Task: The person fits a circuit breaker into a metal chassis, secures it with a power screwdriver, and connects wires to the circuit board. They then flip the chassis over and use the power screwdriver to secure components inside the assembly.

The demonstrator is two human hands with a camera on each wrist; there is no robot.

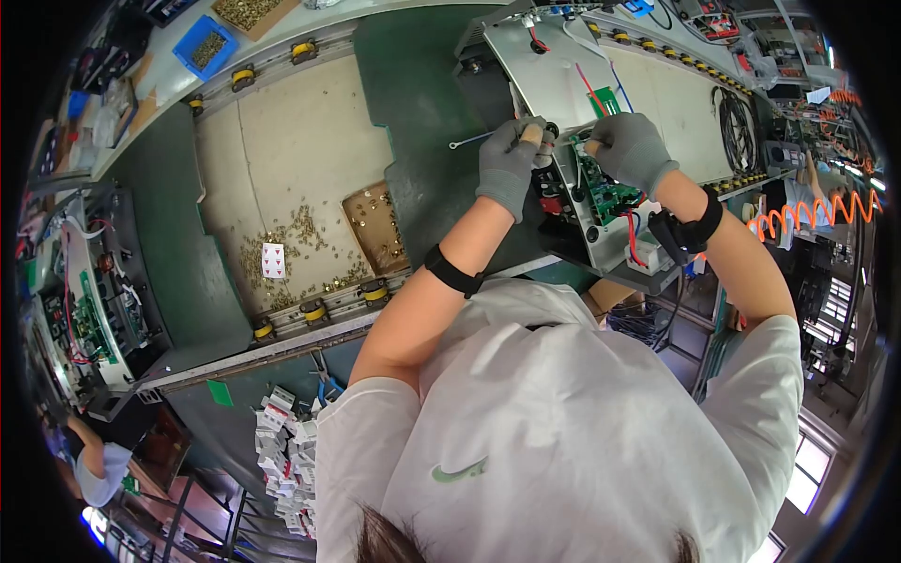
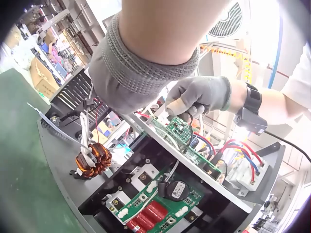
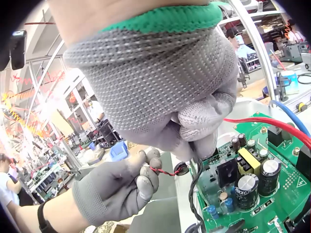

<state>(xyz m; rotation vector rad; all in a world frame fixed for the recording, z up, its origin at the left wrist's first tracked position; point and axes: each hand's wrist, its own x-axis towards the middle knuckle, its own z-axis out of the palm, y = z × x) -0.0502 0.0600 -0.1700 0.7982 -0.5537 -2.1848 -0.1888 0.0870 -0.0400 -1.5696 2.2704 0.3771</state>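
Note:
Both hands wear grey gloves and work at an open metal chassis (image 1: 574, 202) packed with electronics. In the right wrist view, my left hand (image 3: 119, 187) pinches a thin twisted red-and-black wire (image 3: 167, 172) between thumb and fingers. My right hand (image 1: 633, 152) pinches a black twisted cable (image 3: 194, 187) above a green circuit board (image 3: 252, 211) with capacitors. The wire runs toward a round black grommet (image 3: 181, 169) in the chassis wall. In the left wrist view, a copper coil (image 2: 95, 160) and a board with red blocks (image 2: 148, 216) sit inside. My left fingertips are hidden there.
Left of the chassis, a green mat (image 1: 418, 122) covers part of the bench. Loose brass pieces surround a playing card (image 1: 273, 261) and a shallow box (image 1: 361, 225). A blue bin (image 1: 205, 47) stands at the far left. An orange coiled hose (image 1: 812, 214) hangs at right.

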